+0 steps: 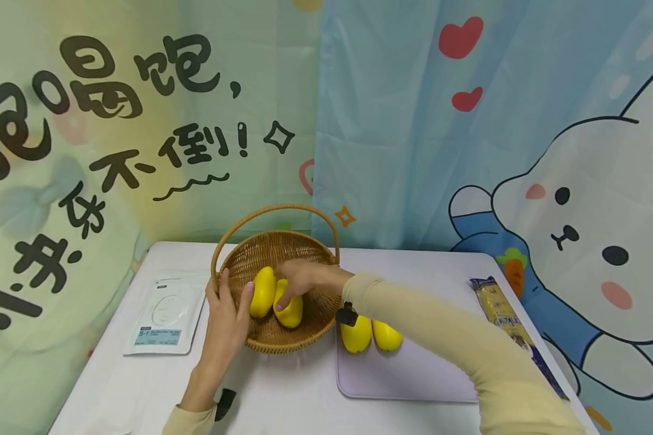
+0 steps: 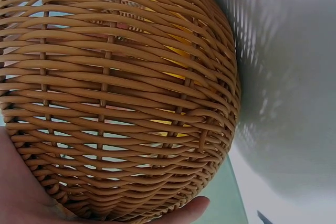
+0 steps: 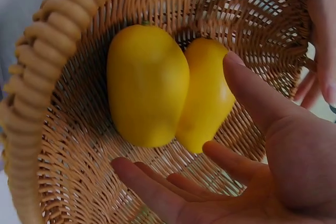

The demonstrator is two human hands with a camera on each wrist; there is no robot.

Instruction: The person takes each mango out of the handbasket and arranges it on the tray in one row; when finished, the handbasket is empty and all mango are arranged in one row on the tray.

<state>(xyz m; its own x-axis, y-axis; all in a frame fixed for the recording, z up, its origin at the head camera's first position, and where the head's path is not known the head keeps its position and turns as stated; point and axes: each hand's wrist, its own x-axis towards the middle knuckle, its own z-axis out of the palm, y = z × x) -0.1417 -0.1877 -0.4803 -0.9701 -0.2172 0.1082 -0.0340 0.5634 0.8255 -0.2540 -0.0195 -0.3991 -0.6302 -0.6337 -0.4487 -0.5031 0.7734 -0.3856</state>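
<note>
Two smooth yellow mangoes (image 1: 274, 296) lie touching in the wicker basket (image 1: 310, 317), under the right hand (image 1: 299, 279), fingers spread, holding nothing; left hand (image 1: 225, 320) grips the near rim; likely firm but slick and bruisable, so cup one around its middle.

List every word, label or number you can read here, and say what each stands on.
"跑喝跑," on the green backdrop, top line.
"不倒!" on the same backdrop, second line; the big characters below it are cut off and unclear.
"S-1" on the white packet; its smaller print is too small to read.
The print on the long snack packet is too blurred to read.
The mangoes and basket carry none.
</note>
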